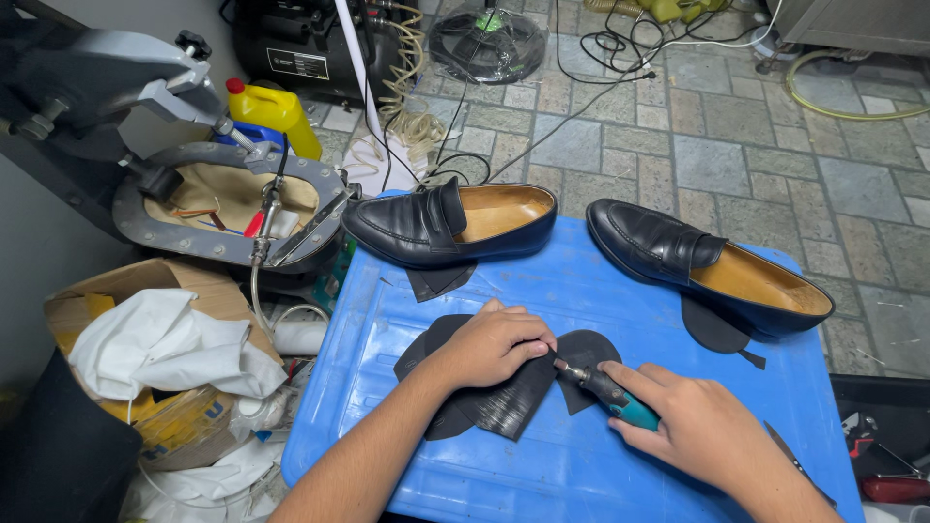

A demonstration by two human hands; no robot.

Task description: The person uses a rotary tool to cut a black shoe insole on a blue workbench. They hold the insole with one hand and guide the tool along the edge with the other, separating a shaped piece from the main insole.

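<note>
Head view, looking down on a blue plastic work surface [601, 465].

Left hand [494, 344]: pressed down, fingers curled, on a dark rubber sole piece [504, 402] lying flat near the middle of the blue surface. It pins the piece rather than lifting it.

Right hand [702, 426]: wrapped around a small rotary tool [610, 392] with a teal body, tip pointing left and meeting the sole piece just under the left fingertips.

Two black loafers stand beyond the hands. Left loafer [446, 225]: toe to the left, a dark scrap under its heel end. Right loafer [707, 266]: toe up-left, resting over another dark rounded piece [712, 329].

Off the surface, left: grey metal machine [194, 184], yellow jug [276, 111], cardboard box [116, 300] holding white cloth. Cables trail across the stone-paved floor [736, 145].
</note>
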